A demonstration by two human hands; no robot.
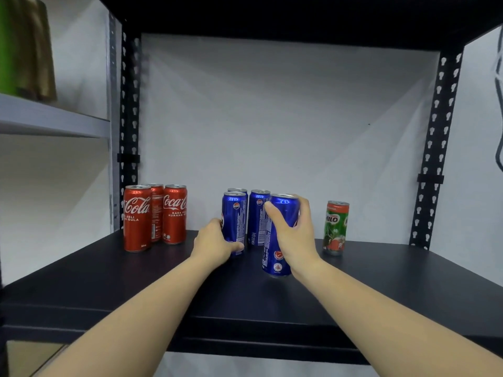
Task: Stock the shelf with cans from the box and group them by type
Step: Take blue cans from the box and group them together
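Observation:
On the black shelf board (381,284) three red Coca-Cola cans (155,216) stand grouped at the left. In the middle stand three blue Pepsi cans (255,213). My left hand (215,243) grips the front left Pepsi can (235,213), which stands on the board. My right hand (294,235) is wrapped around another blue Pepsi can (280,257), upright in front of and to the right of the group, its base at the board. A single green Milo can (336,227) stands alone at the right. The box is out of view.
Black perforated uprights (435,148) frame the shelf on both sides, with the underside of another black board (272,14) overhead. A white wall lies behind. To the left a grey shelf (49,118) carries a green and gold package (24,47).

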